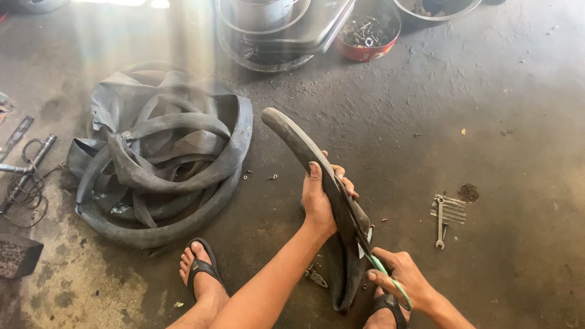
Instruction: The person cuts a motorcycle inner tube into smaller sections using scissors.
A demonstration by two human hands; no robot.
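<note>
My left hand (pixel 320 198) grips a black rubber inner tube strip (pixel 298 143) that curves up and away from me. Lower on the same strip, my right hand (pixel 399 277) holds green-handled scissors (pixel 381 268) with the blades at the rubber's edge. The strip's lower end hangs down between my feet, which wear black flip-flops (pixel 201 268).
A heap of old inner tubes (pixel 161 152) lies on the concrete floor to the left. A wrench (pixel 440 222) and small metal parts (pixel 451 208) lie to the right. A red bowl of bolts (pixel 367 33), metal basins (pixel 274 24) and hand tools (pixel 27 158) sit along the edges.
</note>
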